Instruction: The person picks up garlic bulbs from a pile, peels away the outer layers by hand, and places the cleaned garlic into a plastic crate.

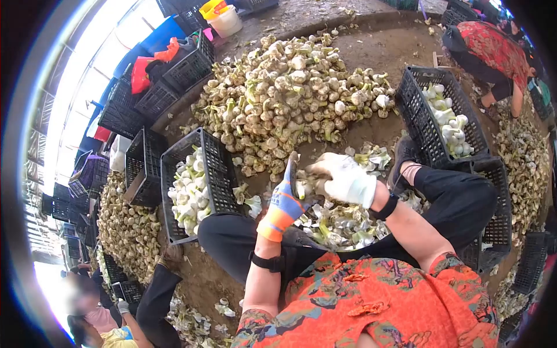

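Observation:
My left hand (282, 203), in a blue and orange glove with a dark thumb area, is closed around a garlic bulb (304, 188), which is partly hidden by the fingers. Against the bulb's other side is my right hand (348, 181) in a white glove, its fingers curled and slightly blurred; what they pinch is hidden. Loose garlic skins and leaf scraps (342, 225) lie below both hands, between my legs. Just beyond the hands rises a large heap of untrimmed garlic bulbs (284, 98).
A black crate (223, 174) of white garlic bulbs (190, 194) stands left; another crate (415, 113) with cleaned bulbs (449, 124) stands right. Stacked crates (188, 66) line the far left. One person (493, 52) bends at upper right; another person (110, 319) sits lower left.

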